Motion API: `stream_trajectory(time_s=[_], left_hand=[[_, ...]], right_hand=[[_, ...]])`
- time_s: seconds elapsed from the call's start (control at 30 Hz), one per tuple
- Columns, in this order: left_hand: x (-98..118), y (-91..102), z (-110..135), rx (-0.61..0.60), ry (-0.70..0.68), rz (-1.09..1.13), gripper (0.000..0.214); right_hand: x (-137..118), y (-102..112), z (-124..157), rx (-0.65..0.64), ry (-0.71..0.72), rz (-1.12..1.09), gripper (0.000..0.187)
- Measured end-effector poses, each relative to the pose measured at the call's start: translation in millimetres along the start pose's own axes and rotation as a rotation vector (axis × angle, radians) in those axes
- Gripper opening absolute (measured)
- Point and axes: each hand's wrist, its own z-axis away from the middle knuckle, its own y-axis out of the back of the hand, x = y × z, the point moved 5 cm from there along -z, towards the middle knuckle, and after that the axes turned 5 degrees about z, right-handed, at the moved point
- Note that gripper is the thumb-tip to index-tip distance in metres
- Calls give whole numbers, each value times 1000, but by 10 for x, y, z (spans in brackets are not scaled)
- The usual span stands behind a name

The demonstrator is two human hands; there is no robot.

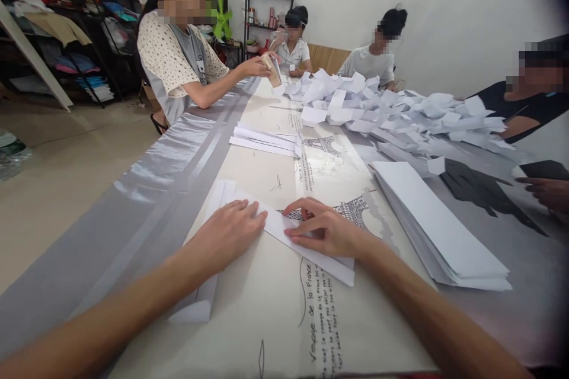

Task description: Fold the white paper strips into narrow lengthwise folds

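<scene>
A folded white paper strip lies slantwise on the tablecloth in front of me. My left hand rests flat on its far left end, fingers stretched out and pressing down. With thumb and fingertips my right hand pinches the strip's upper edge near its middle. Under my left hand and wrist lies another white paper strip, running toward me; its middle is hidden.
Flat folded strips lie farther up the table. A thick stack of folded paper sits at right, below a large heap of folded white pieces. Several people sit around the table; one person holds a brown-and-white object.
</scene>
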Motion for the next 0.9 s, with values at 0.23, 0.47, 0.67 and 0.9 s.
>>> stream_trajectory(time_s=[0.23,0.47,0.67,0.9], left_hand=[[-70,140,-23,49,7,15,27],[-241,61,-11,98,-101,446,32],[-280,58,-26,29,-54,682,50],[-152,72,-23,40,-35,626,34]], right_hand=[[327,54,160,18,-132,38,81],[533,30,210,-28,-234,28,92],[390,62,158,15,-186,-81,74],[98,-10,56,-62,-324,-180,16]])
